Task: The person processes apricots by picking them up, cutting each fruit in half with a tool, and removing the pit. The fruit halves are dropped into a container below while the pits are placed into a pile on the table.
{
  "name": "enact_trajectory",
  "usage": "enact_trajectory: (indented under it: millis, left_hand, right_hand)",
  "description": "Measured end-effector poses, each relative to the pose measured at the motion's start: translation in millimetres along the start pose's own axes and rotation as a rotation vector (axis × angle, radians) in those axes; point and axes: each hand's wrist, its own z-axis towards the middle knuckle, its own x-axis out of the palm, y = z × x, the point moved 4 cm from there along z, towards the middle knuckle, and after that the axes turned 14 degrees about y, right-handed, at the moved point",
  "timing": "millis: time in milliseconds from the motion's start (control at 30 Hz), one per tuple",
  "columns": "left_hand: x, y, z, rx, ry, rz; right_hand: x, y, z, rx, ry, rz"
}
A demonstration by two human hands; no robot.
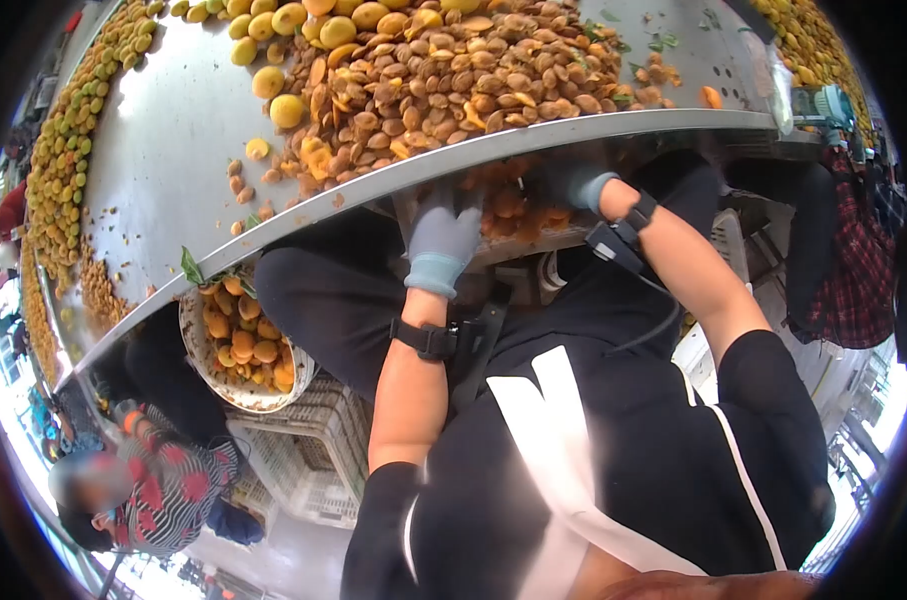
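Note:
My left hand (443, 237), in a grey glove with a light blue cuff, is at the left end of a crate (535, 241) under the table's edge. Its fingers appear closed over the crate's side, with the tips in shadow. Orange apricot halves (510, 207) lie inside the crate, between my hands. My right hand (589, 187), gloved the same way, reaches to the crate's right end. Its fingers are dark and mostly hidden below the metal edge, so their grip does not show.
A metal table (188, 130) bears a heap of apricot stones (453, 85) and whole apricots (286, 110). Its raised rim runs above my hands. A white bucket (186, 325) of apricots stands left of my knee, by stacked crates (303, 450). People sit at both sides.

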Motion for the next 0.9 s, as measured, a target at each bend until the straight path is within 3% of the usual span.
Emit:
enact_trajectory:
  millis: [67, 100, 167, 200, 267, 300, 367, 400, 467, 500, 567, 600, 633, 700, 733, 833, 867, 900]
  left_hand:
    - [0, -5, -2, -0.007, 0.044, 0.024]
    - [-1, -8, -4, 0.008, 0.039, 0.030]
    - [3, -15, -13, 0.189, 0.187, -0.136]
    - [3, -17, -18, 0.194, 0.182, -0.127]
    - [5, -20, -28, 0.242, 0.219, -0.321]
    - [4, -24, -32, 0.244, 0.216, -0.314]
    - [2, -38, -42, 0.411, 0.367, -0.691]
    - [-1, -43, -48, 0.417, 0.361, -0.683]
    - [-4, -52, -60, 0.391, 0.445, -0.943]
    - [-5, -56, -64, 0.398, 0.441, -0.936]
    - [2, -64, -69, 0.384, 0.468, -0.917]
    - [5, -66, -68, 0.335, 0.421, -0.789]
    - [9, -63, -65, 0.340, 0.414, -0.786]
    - [10, -62, -57, 0.410, 0.394, -0.755]
    - [6, -69, -65, 0.356, 0.418, -0.854]
    - [5, -66, -60, 0.424, 0.385, -0.881]
    - [5, -64, -61, 0.430, 0.383, -0.881]
    - [1, -65, -65, 0.362, 0.380, -0.941]
  right_hand:
    - [10, 1, -17, -0.646, -0.105, 0.146]
    - [5, 9, -33, -0.643, -0.120, 0.139]
    - [0, 41, -68, -0.723, 0.432, 1.626]
    - [3, 51, -75, -0.734, 0.428, 1.619]
    - [5, 65, -85, -0.871, 0.372, 1.919]
    - [6, 71, -92, -0.879, 0.372, 1.916]
    - [6, 81, -102, -0.913, 0.365, 2.010]
    - [7, 84, -105, -0.923, 0.367, 2.002]
    - [4, 81, -108, -0.853, 0.105, 1.954]
    - [1, 86, -111, -0.862, 0.105, 1.946]
    - [-7, 86, -118, -0.569, -0.220, 1.535]
    - [-5, 91, -120, -0.561, -0.236, 1.563]
    - [-4, 92, -120, -0.569, -0.236, 1.557]
    - [0, 99, -118, -0.756, 0.000, 1.684]
    - [3, 97, -117, -0.877, 0.173, 1.886]
    - [4, 91, -119, -0.941, 0.270, 2.020]
    - [5, 89, -117, -0.898, 0.215, 2.095]
    - [8, 86, -110, -0.901, 0.213, 2.090]
